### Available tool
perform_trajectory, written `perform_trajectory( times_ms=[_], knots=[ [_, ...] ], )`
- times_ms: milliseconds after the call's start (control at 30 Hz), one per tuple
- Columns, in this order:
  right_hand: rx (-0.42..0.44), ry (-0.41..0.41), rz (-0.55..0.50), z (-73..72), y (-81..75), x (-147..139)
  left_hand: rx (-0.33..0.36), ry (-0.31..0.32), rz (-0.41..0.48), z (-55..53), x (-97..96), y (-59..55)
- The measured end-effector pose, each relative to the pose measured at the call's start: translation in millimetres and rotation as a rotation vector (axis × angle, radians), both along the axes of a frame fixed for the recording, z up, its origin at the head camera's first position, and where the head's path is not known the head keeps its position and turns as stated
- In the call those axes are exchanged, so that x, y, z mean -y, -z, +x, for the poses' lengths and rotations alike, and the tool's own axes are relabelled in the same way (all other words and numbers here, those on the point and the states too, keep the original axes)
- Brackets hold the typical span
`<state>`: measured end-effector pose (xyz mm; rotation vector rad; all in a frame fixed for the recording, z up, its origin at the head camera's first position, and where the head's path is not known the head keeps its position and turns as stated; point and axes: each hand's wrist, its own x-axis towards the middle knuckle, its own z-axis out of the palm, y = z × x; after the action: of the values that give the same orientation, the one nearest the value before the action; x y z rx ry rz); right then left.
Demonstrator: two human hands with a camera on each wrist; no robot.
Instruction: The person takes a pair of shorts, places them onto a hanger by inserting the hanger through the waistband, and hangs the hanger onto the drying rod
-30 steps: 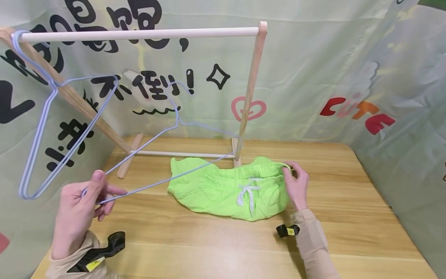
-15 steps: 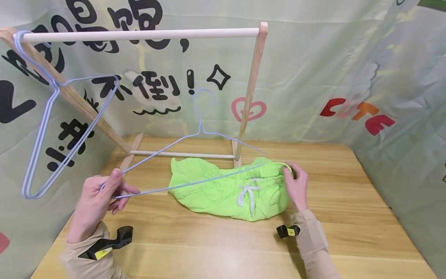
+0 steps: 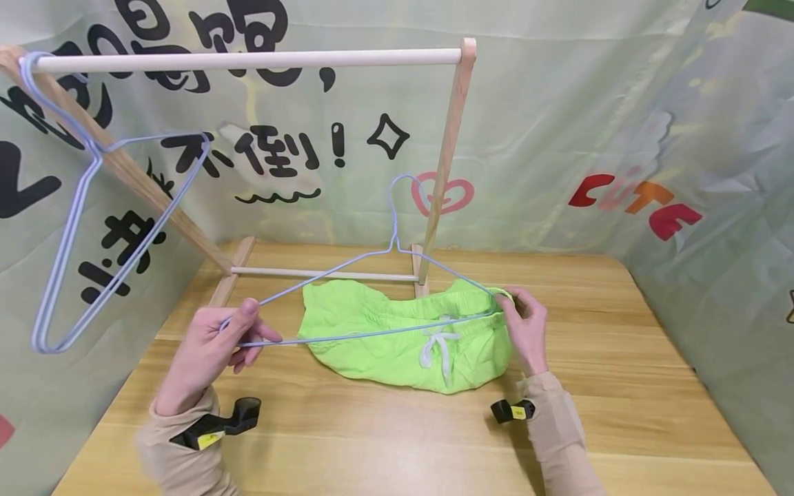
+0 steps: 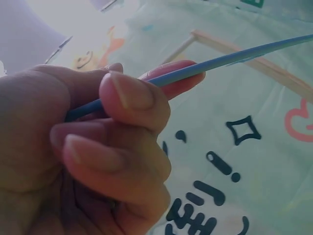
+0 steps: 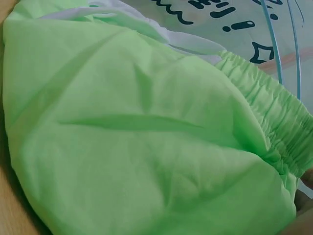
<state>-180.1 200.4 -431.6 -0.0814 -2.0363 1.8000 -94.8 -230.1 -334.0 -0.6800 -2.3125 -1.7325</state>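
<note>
My left hand (image 3: 214, 348) grips one end of a blue wire hanger (image 3: 366, 334), its fingers curled round the wire in the left wrist view. The hanger's hook points up and away. Its far end reaches the waistband opening of the bright green shorts (image 3: 397, 355), right by my right hand's fingers. My right hand (image 3: 527, 327) pinches the right end of that elastic waistband and holds it apart. The shorts lie on the table with a white drawstring (image 3: 442, 348) tied in a bow at the front. In the right wrist view the green cloth (image 5: 142, 132) hides most of the hand.
A wooden drying rack (image 3: 448, 158) with a white top rail (image 3: 248, 60) stands at the back left. Blue hangers (image 3: 68, 227) hang at the rail's left end. A printed cloth backdrop (image 3: 527, 124) encloses the wooden table (image 3: 633, 386) at the back and sides.
My left hand has carried the hanger to the right, and its far end has come to the waistband opening. My right hand and the shorts have stayed put.
</note>
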Motion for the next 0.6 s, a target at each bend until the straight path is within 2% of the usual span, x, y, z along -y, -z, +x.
perform_trajectory(
  times_ms=[167, 300, 433, 600],
  knots=[
    [0.001, -0.048, -0.028, 0.8, -0.4, 1.1, 0.061, 0.021, -0.087, -7.0, -11.9, -0.7],
    [0.007, -0.072, -0.046, 1.2, 0.6, 0.9, 0.065, 0.015, -0.109, -11.4, -16.6, 0.0],
    [0.023, -0.083, -0.068, 1.3, 0.5, -0.5, 0.015, -0.060, -0.121, -15.5, -20.5, 2.3],
    [0.033, -0.094, -0.073, 1.3, -0.6, -2.5, -0.088, -0.200, -0.060, -24.7, -28.2, 7.2]
  ],
)
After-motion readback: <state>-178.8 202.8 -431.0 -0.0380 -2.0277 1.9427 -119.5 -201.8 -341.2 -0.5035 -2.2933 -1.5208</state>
